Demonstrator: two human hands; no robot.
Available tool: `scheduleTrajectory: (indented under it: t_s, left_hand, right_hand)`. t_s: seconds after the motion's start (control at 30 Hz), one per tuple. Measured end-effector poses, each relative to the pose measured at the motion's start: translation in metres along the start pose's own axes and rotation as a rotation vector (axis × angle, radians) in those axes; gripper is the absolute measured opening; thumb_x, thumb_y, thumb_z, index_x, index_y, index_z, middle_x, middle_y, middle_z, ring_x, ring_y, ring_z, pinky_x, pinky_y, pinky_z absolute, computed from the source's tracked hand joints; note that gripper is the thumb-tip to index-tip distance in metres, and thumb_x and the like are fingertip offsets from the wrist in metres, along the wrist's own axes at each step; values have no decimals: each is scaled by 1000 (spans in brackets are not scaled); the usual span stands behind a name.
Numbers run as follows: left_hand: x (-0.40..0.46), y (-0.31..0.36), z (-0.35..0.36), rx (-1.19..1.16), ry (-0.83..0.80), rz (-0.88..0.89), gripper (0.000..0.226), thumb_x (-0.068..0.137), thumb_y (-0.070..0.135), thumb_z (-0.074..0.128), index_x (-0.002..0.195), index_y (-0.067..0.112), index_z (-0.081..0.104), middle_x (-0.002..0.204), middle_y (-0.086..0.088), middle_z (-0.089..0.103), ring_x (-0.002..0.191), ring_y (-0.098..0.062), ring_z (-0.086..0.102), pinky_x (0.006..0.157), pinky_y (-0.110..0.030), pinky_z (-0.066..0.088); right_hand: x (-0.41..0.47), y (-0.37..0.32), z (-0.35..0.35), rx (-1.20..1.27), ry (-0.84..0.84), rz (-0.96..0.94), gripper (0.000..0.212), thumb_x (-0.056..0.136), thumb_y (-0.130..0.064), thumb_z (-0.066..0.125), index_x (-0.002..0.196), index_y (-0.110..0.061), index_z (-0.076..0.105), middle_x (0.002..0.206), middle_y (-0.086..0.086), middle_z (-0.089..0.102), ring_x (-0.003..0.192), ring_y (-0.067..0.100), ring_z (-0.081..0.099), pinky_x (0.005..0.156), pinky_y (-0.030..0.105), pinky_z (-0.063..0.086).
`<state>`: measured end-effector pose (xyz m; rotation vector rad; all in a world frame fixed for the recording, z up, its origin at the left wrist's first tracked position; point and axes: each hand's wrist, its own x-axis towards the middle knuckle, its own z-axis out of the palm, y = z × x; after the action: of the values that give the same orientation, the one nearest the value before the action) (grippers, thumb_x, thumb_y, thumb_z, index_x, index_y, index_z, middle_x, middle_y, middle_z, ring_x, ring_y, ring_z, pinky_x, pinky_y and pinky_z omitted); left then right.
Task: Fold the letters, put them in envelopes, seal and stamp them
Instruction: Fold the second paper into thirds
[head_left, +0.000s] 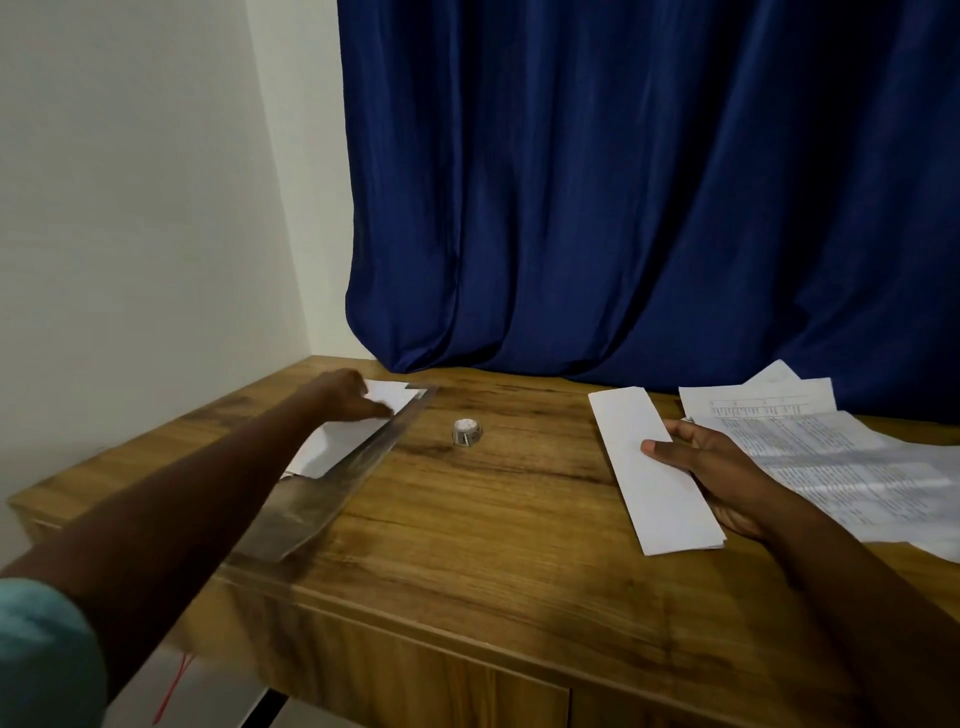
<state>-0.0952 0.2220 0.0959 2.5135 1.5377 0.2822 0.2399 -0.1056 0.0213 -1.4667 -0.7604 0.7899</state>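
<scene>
- Two hands work on the table (467, 519).
- Right hand (711, 467) grips a folded letter (649, 467), thumb on top.
- Left hand (348, 395) pinches an envelope (353, 431) at the far left.
- Printed sheets (841, 457) lie just right of the letter.

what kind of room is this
Probably a home room with a desk used for paperwork: a wooden desk in a corner, a blue curtain behind it, and printed sheets spread on top.

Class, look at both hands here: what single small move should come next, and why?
Probably the left hand should draw one envelope off the white stack and bring it toward the middle of the desk. The right hand already holds a folded letter, ready to go in, and no envelope lies near it.
</scene>
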Motion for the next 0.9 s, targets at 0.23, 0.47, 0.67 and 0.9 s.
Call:
scheduleTrajectory:
  t_s: [0.23,0.47,0.67,0.9]
  left_hand:
    - [-16,-28,15,93,-130,-61,76,87,66,69,140,14,60,146,-11,56,127,-27,55,87,-31,40]
    - [-12,-24,7,55,-34,-64,64,98,52,62,143,7,57,143,-15,60,123,-29,59,93,-32,45]
    - [-17,-30,-29,-158,183,-40,33,98,29,64,122,9,73,126,-16,70,113,-34,63,92,-37,49]
    - [-51,54,-81,-1336,374,221,10,100,22,61,99,19,71,110,-9,73,100,-29,69,81,-40,56]
  right_hand:
    - [-3,0,0,2,7,-9,28,92,-23,76,115,-33,62,93,-1,82,75,25,80,54,30,60]
    - [-3,-1,-1,24,-12,-7,35,90,-25,77,121,-28,62,100,4,82,81,28,81,57,33,62]
    - [0,-1,-3,52,-18,3,34,93,-20,76,123,-27,63,101,5,82,78,29,80,58,35,62]
    - [1,-2,-7,109,53,-78,44,95,-9,69,134,-26,59,116,8,76,102,39,73,74,46,63]
